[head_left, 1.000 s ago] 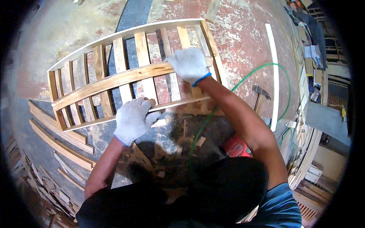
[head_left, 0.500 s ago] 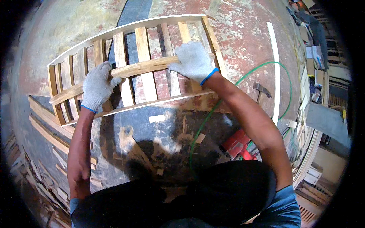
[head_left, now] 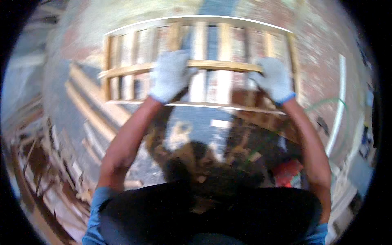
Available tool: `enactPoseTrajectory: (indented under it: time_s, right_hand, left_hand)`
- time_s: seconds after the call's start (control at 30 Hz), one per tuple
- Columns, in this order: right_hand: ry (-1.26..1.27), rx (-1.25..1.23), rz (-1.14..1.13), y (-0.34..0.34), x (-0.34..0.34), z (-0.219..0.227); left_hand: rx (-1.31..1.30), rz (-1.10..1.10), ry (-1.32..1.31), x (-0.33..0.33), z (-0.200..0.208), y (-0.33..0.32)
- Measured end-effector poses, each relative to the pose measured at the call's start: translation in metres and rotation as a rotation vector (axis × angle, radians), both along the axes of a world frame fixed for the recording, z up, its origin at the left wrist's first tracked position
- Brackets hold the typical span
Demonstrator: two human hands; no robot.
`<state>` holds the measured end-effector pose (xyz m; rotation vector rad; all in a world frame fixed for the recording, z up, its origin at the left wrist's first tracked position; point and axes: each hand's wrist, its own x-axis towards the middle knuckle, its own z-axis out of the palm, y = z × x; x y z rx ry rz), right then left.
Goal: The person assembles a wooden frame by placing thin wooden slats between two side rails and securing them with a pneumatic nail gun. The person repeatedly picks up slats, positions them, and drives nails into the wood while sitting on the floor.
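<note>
A slatted wooden frame (head_left: pixel 295 61) lies on the floor in front of me, with several cross slats running from its far rail to its near rail. One long wooden slat (head_left: pixel 224 65) lies lengthwise over these. My left hand (head_left: pixel 169 77), in a grey-white knit glove with a blue cuff, is closed around this slat left of its middle. Gloved alike, my right hand (head_left: pixel 274 79) grips it near the right end, thumb on the near side. The glove covers that end. Motion blur softens the finger outlines.
Loose wooden strips (head_left: pixel 92 104) lie on the floor left of the frame. A red tool (head_left: pixel 287 172) sits by my right forearm, with a green hose (head_left: pixel 326 102) beyond. Farther right are a blurred hammer (head_left: pixel 322 125) and a long white strip (head_left: pixel 338 106). Scrap wood (head_left: pixel 45 163) is piled at far left.
The view has swung left, so the frame and both hands appear farther right and more level. My right hand's fingers, earlier spread over the slat, now curl around it.
</note>
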<state>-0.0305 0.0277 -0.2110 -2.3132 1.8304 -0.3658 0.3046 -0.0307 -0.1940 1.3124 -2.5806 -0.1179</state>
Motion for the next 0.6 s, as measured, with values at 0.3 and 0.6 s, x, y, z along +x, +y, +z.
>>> enactPoseTrajectory:
  time_s: [0.3, 0.6]
  right_hand:
    - [0.252, -0.018, -0.878, 0.12, -0.161, 0.052]
    - [0.237, 0.228, -1.193, 0.284, -0.198, -0.027]
  left_hand:
    - [0.003, 0.019, 0.0, 0.008, -0.005, -0.003]
    - [-0.066, -0.038, 0.033, 0.002, 0.002, 0.003]
